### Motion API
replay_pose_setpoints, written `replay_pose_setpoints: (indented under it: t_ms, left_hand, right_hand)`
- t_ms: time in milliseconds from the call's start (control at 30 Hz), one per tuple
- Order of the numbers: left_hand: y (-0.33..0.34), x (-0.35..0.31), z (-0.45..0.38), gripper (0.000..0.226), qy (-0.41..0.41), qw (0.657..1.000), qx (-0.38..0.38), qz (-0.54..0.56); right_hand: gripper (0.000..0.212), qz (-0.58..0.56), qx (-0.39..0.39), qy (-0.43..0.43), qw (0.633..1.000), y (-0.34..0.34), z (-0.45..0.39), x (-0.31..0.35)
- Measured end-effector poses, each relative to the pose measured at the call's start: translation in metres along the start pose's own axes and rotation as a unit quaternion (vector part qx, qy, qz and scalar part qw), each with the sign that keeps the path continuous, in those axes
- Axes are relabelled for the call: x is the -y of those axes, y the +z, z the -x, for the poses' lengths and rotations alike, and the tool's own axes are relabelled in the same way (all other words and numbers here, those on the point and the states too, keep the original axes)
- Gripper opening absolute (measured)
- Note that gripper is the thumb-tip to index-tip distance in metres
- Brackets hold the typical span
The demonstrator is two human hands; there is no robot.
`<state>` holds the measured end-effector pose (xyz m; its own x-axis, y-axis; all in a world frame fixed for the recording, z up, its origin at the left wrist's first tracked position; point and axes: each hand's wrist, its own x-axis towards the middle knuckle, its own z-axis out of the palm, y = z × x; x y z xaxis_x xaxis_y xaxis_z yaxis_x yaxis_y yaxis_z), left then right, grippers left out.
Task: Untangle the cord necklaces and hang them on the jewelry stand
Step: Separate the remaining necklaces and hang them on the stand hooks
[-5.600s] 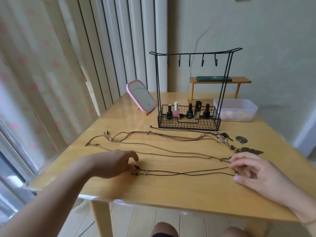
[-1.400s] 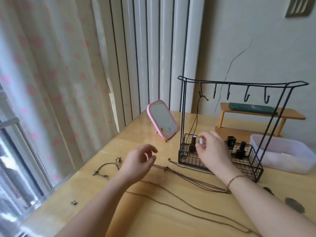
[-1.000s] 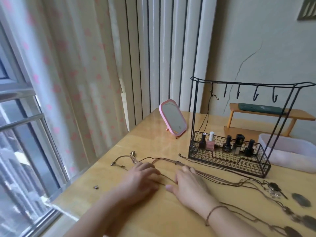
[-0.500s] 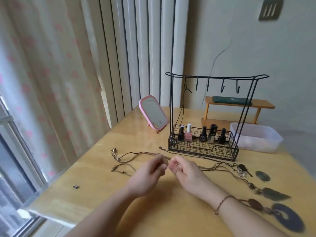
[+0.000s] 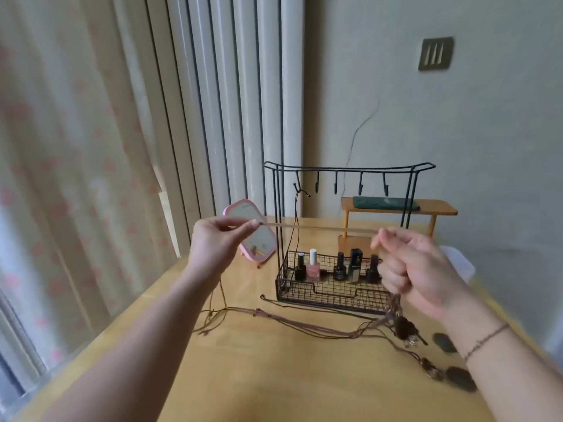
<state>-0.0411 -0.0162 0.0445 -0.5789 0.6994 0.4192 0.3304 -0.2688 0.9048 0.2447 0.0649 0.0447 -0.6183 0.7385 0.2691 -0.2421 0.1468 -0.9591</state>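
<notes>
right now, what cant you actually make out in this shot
- Head view: the cord stretched between the left hand and right hand is motion-blurred; its knots don't show.
- The pendant hanging below the right hand is blurred too.
- The clear plastic box is mostly hidden by the right hand.
- The necklace on the jewelry stand: its lower end is lost behind the basket's wire.
</notes>
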Motion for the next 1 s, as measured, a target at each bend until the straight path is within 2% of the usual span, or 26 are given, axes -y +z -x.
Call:
replay_pose_setpoints:
  t_ms: [167, 300, 400, 500, 633, 767, 900, 1000]
  left_hand:
    - [0.030, -0.018, -0.048, 0.018, 0.030, 0.991, -0.126, -0.037]
    - [0.038, -0.024, -0.074, 0.020, 0.057, 0.985, -0.157, -0.052]
    - [0.040, -0.024, -0.085, 0.013, 0.063, 0.981, -0.167, -0.073]
    - [0.042, -0.021, -0.092, 0.012, 0.068, 0.978, -0.164, -0.112]
    - [0.047, -0.014, -0.099, 0.014, 0.075, 0.968, -0.159, -0.178]
    - [0.050, -0.010, -0.104, 0.014, 0.077, 0.962, -0.145, -0.220]
    - [0.049, -0.008, -0.103, 0.015, 0.088, 0.961, -0.150, -0.216]
    - [0.046, -0.015, -0.104, 0.016, 0.130, 0.959, -0.158, -0.194]
  right_hand:
    - [0.026, 0.143, -0.143, -0.079, 0.976, 0.031, -0.049, 0.034]
    - [0.024, 0.249, -0.269, -0.109, 0.924, 0.031, -0.084, 0.034]
    - [0.025, 0.302, -0.319, -0.129, 0.889, 0.019, -0.102, 0.025]
    - [0.026, 0.355, -0.331, -0.164, 0.859, 0.012, -0.109, 0.012]
    - [0.028, 0.441, -0.327, -0.253, 0.796, 0.014, -0.107, 0.000]
    - [0.031, 0.499, -0.304, -0.277, 0.763, 0.012, -0.104, -0.014]
    - [0.034, 0.530, -0.284, -0.275, 0.751, 0.007, -0.101, -0.029]
    - [0.033, 0.520, -0.291, -0.290, 0.749, 0.004, -0.102, -0.028]
